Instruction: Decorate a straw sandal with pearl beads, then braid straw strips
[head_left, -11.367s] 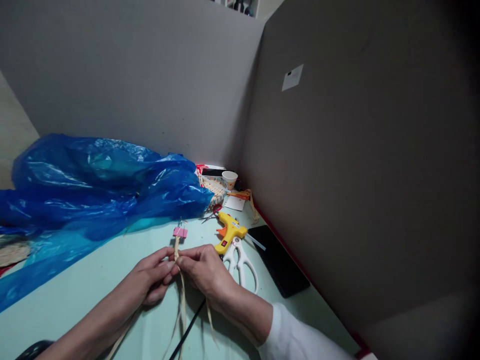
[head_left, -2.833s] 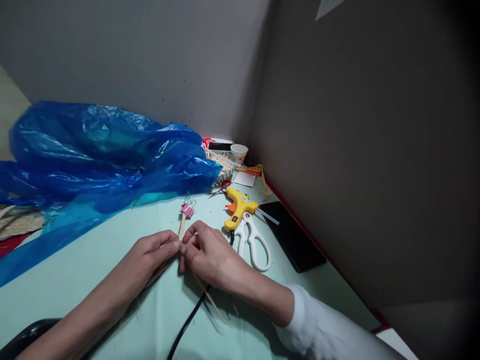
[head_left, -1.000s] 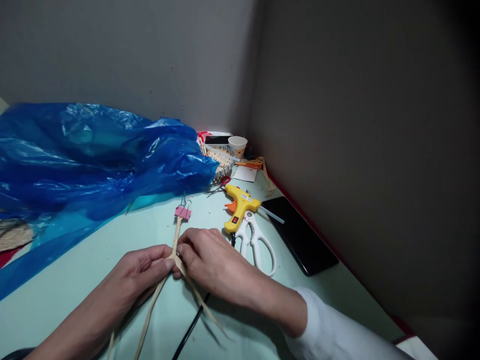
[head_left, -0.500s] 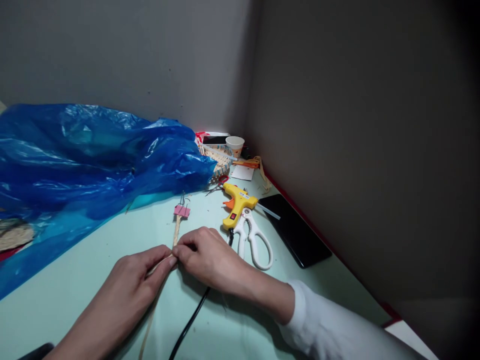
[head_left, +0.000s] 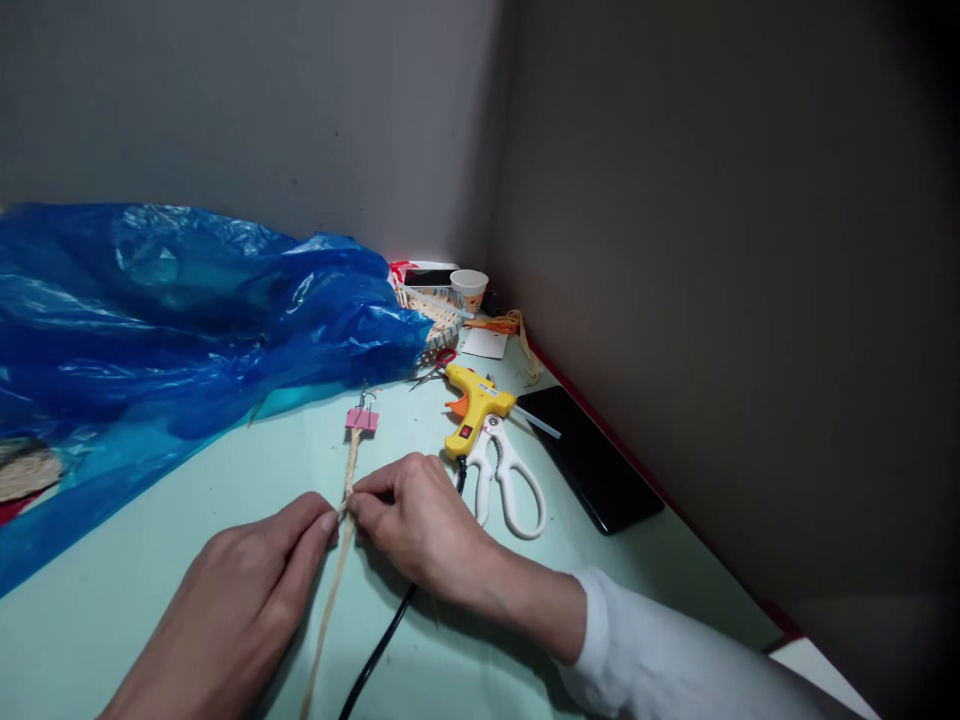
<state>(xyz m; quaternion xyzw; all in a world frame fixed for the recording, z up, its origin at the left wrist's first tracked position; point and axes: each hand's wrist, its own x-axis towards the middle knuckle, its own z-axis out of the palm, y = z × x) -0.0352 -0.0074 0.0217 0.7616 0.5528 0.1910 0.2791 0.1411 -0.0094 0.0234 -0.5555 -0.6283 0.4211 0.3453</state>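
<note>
A thin braid of tan straw strips lies on the pale green table, its far end held by a pink binder clip. My left hand and my right hand meet at the braid's near end, both with fingers pinched closed on the strips. One loose strip trails back toward me between my arms.
Right of my hands lie white-handled scissors, a yellow glue gun with its black cord, and a black phone. A blue plastic bag fills the left. A paper cup, woven basket and small red scissors sit in the corner.
Both hands have stayed pinched on the strips while working them. In the last half second the loose strip swung to lie straight back toward me, and my left hand slid slightly nearer.
</note>
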